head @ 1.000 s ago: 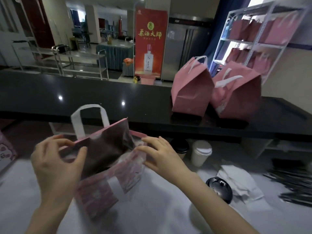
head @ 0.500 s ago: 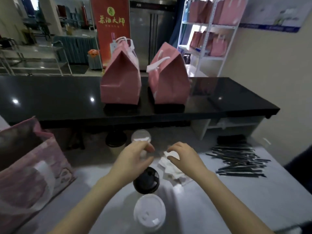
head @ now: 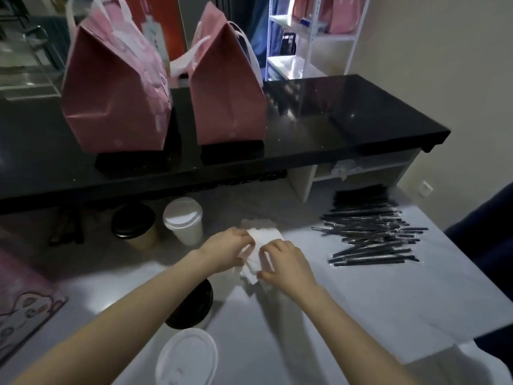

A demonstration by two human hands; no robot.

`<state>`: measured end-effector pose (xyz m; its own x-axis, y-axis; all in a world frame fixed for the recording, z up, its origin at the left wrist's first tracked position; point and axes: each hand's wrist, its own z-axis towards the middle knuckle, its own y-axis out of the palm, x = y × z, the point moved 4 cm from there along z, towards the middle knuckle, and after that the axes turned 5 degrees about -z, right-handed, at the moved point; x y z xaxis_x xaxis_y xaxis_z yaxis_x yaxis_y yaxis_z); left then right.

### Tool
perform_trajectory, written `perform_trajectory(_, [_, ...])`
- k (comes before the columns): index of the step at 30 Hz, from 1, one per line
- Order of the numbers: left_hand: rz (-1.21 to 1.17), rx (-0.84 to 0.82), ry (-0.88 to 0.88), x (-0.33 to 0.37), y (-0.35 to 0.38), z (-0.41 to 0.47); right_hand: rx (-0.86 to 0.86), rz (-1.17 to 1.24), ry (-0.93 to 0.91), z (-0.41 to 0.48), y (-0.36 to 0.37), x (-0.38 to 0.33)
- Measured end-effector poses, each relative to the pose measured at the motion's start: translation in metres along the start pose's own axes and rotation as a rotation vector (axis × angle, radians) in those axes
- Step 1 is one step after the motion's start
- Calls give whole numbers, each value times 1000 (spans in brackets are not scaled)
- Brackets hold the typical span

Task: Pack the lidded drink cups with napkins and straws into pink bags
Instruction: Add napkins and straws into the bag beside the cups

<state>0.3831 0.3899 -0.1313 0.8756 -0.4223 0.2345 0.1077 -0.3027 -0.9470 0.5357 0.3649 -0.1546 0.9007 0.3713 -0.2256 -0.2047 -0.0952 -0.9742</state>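
Observation:
My left hand (head: 226,250) and my right hand (head: 286,263) both pinch white napkins (head: 263,237) from a small pile in the middle of the grey table. Several lidded cups stand around: a brown cup with a black lid (head: 134,225), a white cup (head: 184,220), a black-lidded cup (head: 194,307) under my left forearm, and a white-lidded cup (head: 187,357) nearest me. Black wrapped straws (head: 372,240) lie heaped to the right. An open pink bag (head: 25,304) lies at the left edge.
Two closed pink bags (head: 116,87) (head: 227,87) stand on the black counter (head: 347,118) behind the table. A white shelf rack (head: 319,31) with more pink bags is at the back right. A dark chair back (head: 485,245) is at the right edge.
Both hands let go of the open pink bag, which now lies at the left. The view swung right and down, and both hands closed on the napkin pile.

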Motion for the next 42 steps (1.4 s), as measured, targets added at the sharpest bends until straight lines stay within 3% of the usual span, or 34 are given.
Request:
perform_trajectory(4, [85,47,81,2,6,8,79,90,7,4,5,5])
perform_trajectory(14, [-130,241,87,-3,-13,7,208,332,66,-3,-7,11])
perform_trajectory(18, [-187,260,78,-2,-18,5,181,405,100,-3,-14,10])
perform_trajectory(21, [-220,276,76,-1,-20,3,155,354,57,-2,-18,6])
perform_trajectory(26, [-219,374,105,-1,-35,-11,343,329,105,2,-33,1])
perform_trajectory(30, [-293,571,67,-20,-70,-51,453,398,-34,12,-76,-30])
perform_trajectory(35, [-417,788,-59,-59,-115,-132,455,509,-291,24,-131,-113])
perform_trajectory(42, [-269,1050,-286,-116,-154,-309,424,553,-624,39,-154,-289])
